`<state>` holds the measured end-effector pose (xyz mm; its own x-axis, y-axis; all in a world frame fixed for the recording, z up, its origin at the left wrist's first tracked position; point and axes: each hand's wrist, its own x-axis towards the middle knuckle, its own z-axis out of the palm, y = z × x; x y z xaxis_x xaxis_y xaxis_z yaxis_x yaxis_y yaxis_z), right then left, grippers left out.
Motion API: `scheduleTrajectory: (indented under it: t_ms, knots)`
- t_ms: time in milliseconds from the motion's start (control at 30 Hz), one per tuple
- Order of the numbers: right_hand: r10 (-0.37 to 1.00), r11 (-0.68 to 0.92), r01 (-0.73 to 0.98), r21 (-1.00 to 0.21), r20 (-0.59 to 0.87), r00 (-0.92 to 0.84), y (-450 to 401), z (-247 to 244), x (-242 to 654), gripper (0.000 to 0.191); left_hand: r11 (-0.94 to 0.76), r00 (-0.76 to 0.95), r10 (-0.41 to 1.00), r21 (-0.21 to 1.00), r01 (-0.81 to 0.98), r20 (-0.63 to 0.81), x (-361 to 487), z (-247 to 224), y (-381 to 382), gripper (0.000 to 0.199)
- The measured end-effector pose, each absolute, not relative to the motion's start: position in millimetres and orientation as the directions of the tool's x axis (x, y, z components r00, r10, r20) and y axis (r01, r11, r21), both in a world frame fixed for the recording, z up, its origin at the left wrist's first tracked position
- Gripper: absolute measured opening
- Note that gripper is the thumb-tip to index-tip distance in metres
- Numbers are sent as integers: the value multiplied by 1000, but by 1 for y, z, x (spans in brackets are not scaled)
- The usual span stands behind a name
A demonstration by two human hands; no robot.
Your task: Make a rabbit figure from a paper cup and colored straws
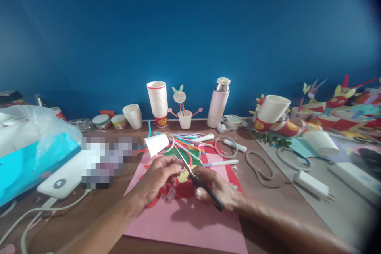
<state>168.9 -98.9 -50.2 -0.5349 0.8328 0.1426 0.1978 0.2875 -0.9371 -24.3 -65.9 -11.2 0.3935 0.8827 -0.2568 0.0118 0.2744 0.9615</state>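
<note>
My right hand (216,186) is wrapped round the black handle of a pair of scissors (208,193), whose blades point up and left. My left hand (163,174) is closed in a pinch near the blades, on a small pink piece (181,169) partly hidden by the fingers. Both are above pink paper (190,222), with red, green and yellow paper under and behind the hands. A white paper cup (156,145) lies on its side beyond my left hand, beside a pile of coloured straws (190,145).
Behind stand a tall cup stack (157,101), a cup figure with a round face (179,97) and a pink flask (218,105). A white power bank (59,180) with cables lies left. Decorated cups (321,117) and a white charger (312,185) are at right.
</note>
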Motion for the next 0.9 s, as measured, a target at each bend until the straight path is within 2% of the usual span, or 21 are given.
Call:
scheduleTrajectory:
  t_ms: [200, 900]
  knots:
    - [836, 307, 222, -925, 151, -528, -98, -48, 168, 44, 298, 396, 876, 955, 9, -277, -23, -10, -67, 9]
    - [859, 140, 171, -975, 34, -511, -100, -47, 166, 49, 303, 402, 870, 953, 16, -284, -26, -14, -64, 9]
